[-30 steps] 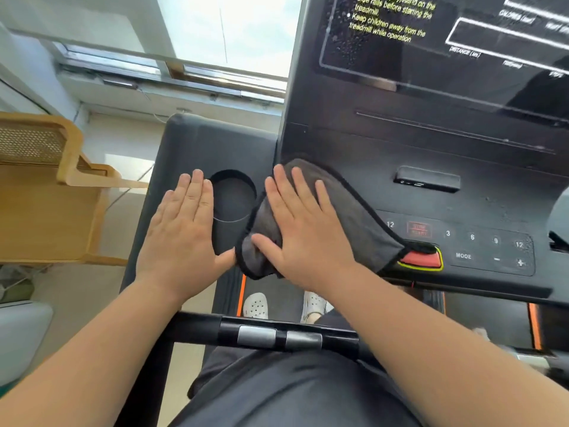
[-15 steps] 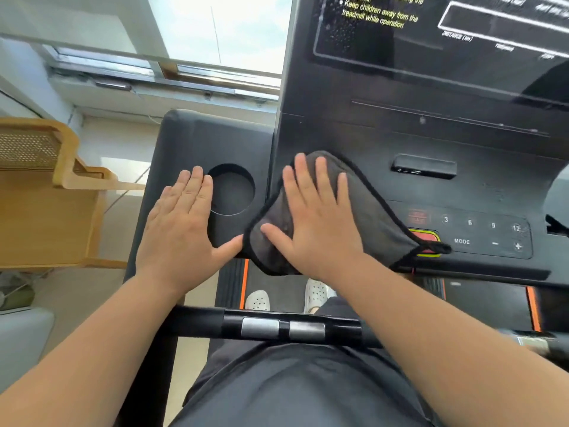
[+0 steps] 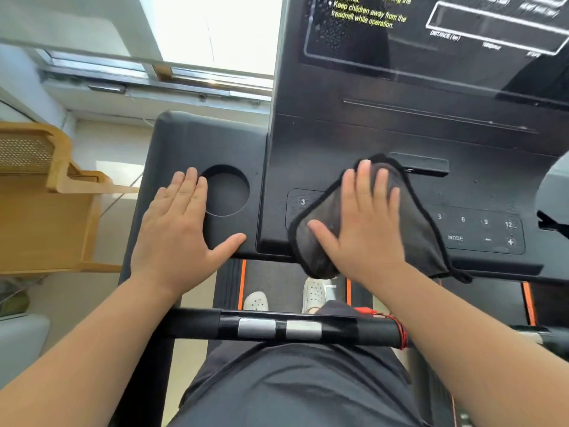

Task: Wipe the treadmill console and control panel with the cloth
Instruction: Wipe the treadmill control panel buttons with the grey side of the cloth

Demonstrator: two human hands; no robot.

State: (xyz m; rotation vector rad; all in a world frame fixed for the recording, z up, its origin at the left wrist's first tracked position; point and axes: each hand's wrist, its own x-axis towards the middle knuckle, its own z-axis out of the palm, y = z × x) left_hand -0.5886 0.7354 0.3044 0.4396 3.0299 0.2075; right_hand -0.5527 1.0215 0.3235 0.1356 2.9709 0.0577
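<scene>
A dark grey cloth [image 3: 421, 229] lies on the black control panel [image 3: 480, 229] of the treadmill console [image 3: 338, 140]. My right hand [image 3: 366, 223] presses flat on the cloth with fingers spread, covering the middle buttons. The cloth's lower edge hangs over the panel's front lip. Number buttons show on both sides of the cloth, with MODE, minus and plus keys to the right. My left hand [image 3: 181, 226] rests flat and empty on the console's left wing, beside the round cup holder [image 3: 226, 191]. The display screen [image 3: 431, 29] above carries yellow warning text.
A black handlebar with two silver pulse sensors [image 3: 278, 328] crosses in front of my body. Below it are the belt with orange stripes and white shoes [image 3: 314, 292]. A wooden piece of furniture [image 3: 46, 204] stands at the left, a window [image 3: 215, 32] behind.
My right hand has slid the cloth to the right across the panel, uncovering a number button at the left. The left hand has stayed by the cup holder.
</scene>
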